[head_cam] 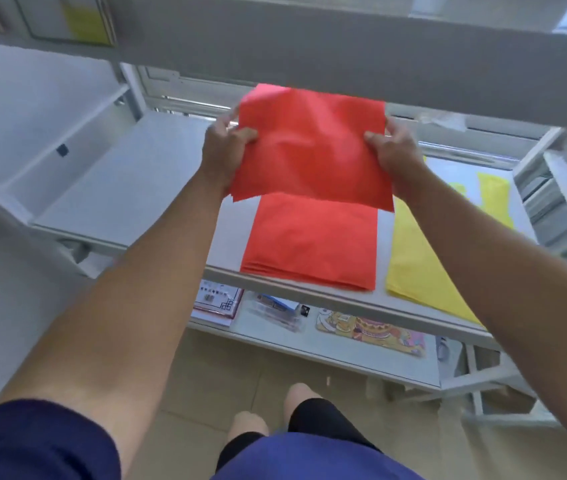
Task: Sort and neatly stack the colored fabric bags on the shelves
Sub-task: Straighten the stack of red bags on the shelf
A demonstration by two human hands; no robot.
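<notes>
Head view, slightly blurred.

- Left hand (221,147) and right hand (396,150) held a bundle of red bags (313,147) in the air over the middle shelf (129,188), just under the front beam of the upper shelf (309,46).
- Left fingers were clamped on the bundle's 9 o'clock edge, thumb on top. Right fingers were clamped on the 3 o'clock edge in the same way.
- The bundle was tilted, its far edge higher. The offset edges at its 7 o'clock corner suggested several layers, though the count could not be read.
- A red stack (313,244) lay flat on the middle shelf below the bundle, with its near edge at the shelf's front lip. The held bundle hid its far end.
- Yellow bags (413,265) lay flat at 3 o'clock of the red stack, just beside it with a narrow strip of shelf between them. The right forearm partly covered them.
- A lower shelf (344,351) at 6 o'clock of the stacks carried printed packs (372,329).
</notes>
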